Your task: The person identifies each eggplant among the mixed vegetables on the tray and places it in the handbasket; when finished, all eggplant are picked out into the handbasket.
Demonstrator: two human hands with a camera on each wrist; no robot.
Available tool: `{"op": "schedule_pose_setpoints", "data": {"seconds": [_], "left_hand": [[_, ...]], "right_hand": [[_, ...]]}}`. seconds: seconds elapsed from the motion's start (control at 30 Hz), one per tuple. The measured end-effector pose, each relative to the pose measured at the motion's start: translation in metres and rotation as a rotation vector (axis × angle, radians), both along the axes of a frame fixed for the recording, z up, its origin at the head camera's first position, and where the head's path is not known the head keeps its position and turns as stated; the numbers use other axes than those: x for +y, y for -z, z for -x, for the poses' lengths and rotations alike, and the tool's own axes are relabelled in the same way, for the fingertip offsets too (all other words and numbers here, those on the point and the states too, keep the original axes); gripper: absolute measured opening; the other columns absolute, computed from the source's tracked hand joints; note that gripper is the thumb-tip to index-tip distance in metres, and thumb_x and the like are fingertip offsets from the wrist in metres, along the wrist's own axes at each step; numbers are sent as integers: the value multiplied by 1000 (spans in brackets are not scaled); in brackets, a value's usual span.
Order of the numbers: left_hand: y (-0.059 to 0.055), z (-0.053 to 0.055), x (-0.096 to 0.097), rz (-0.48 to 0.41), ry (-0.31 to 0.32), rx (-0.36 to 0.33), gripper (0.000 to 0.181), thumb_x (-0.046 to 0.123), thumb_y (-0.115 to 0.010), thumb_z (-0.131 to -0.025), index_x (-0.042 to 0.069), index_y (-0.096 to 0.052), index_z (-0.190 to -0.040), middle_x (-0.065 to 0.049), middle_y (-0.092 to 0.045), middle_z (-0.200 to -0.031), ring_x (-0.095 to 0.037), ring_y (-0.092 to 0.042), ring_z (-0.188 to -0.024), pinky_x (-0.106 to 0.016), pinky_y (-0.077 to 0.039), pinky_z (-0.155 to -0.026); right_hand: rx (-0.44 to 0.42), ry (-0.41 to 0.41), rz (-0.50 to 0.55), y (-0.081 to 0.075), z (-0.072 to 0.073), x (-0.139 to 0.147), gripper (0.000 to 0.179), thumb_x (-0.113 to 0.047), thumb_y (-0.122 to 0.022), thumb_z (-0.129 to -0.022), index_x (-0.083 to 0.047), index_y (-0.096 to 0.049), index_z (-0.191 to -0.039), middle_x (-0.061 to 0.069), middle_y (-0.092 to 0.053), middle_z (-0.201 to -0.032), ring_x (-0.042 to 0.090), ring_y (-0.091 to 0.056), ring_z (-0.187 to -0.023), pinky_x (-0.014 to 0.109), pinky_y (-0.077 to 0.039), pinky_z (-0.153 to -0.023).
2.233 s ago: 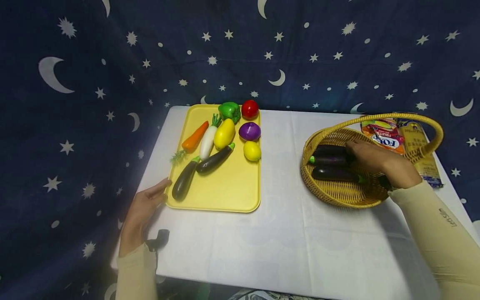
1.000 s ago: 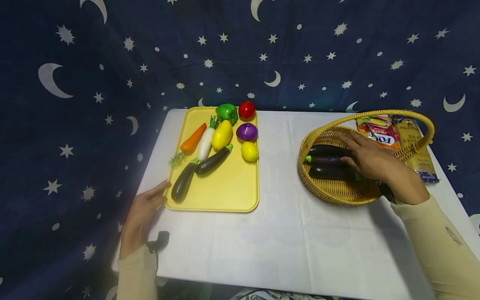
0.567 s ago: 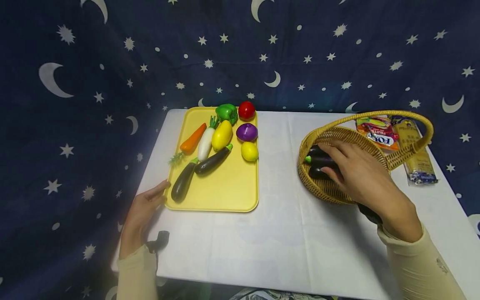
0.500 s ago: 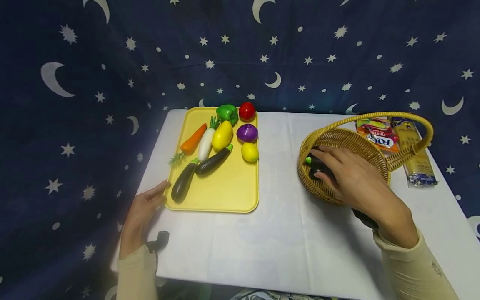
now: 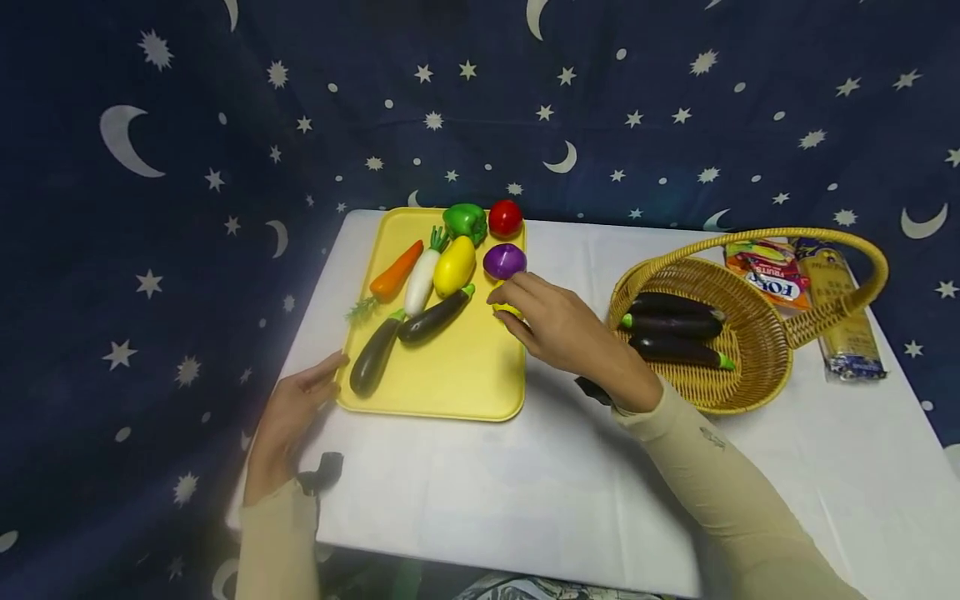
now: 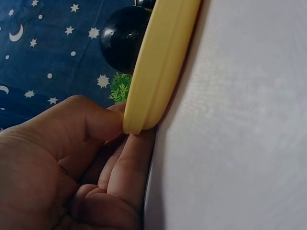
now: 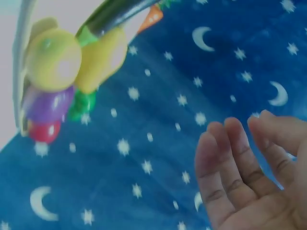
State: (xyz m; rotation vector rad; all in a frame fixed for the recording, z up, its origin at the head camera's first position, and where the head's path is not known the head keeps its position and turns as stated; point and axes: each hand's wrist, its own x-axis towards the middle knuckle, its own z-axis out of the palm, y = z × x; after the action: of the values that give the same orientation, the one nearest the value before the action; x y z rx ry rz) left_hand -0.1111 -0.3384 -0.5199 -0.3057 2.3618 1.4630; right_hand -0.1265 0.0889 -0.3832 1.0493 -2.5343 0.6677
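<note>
My left hand [image 5: 292, 412] pinches the near left corner of a yellow tray [image 5: 450, 379], thumb at the rim and fingers beneath it in the left wrist view. My right hand [image 5: 562, 329] is over the tray's right edge, its fingers partly covering a lemon [image 5: 507, 309] in the head view. In the right wrist view its fingers are spread from the thumb with nothing between them, and the lemon [image 7: 53, 60] shows apart from them. Beside the lemon lie a purple onion [image 5: 504, 262], a red tomato [image 5: 506, 218] and a green bell pepper [image 5: 466, 223].
Also on the tray are a carrot [image 5: 397, 272], a white radish [image 5: 422, 283], a yellow mango-like fruit [image 5: 454, 267] and two eggplants [image 5: 375, 358]. A handled wicker basket [image 5: 765, 350] holds three eggplants [image 5: 678, 350]. Behind it lie a candy bag [image 5: 768, 271] and a pasta pack [image 5: 832, 292].
My right hand has left the eggplants in the basket, which now show uncovered, and moved left to the lemon on the tray. The left hand stays at the tray corner.
</note>
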Motion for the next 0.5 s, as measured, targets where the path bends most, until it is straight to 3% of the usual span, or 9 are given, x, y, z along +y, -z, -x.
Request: {"op": "schedule_pose_setpoints", "data": {"seconds": [0.13,0.27,0.5], "left_hand": [[-2,-1,-1,-4,-11,-5,55,22,-67,-100,21,-57,-154,4,-49,-165,-26,-28,-165,-54,-19,-137],[0,-1,-3,3,15,23,55,21,-67,-101,19,-56,-155,2,-49,-165,-28,-31,-164,-55,-20,-137],[1,-2,-5,-35,35,37,53,21,-65,-103,19,-56,-155,1,-48,-167,-29,-32,-164,-56,-21,-136]], "right_hand": [[-59,-17,-90,15,33,-29,26,-13,-72,-101,-7,-65,-125,11,-65,-116,25,-61,-96,36,-60,-85],[-162,-17,-239,31,63,-51,33,-14,-70,-102,-8,-63,-133,12,-64,-121,27,-60,-107,37,-57,-97],[-345,-31,-396,47,94,-70,44,-10,-71,-100,-9,-60,-142,11,-62,-124,28,-59,-112,39,-54,-105]]}}
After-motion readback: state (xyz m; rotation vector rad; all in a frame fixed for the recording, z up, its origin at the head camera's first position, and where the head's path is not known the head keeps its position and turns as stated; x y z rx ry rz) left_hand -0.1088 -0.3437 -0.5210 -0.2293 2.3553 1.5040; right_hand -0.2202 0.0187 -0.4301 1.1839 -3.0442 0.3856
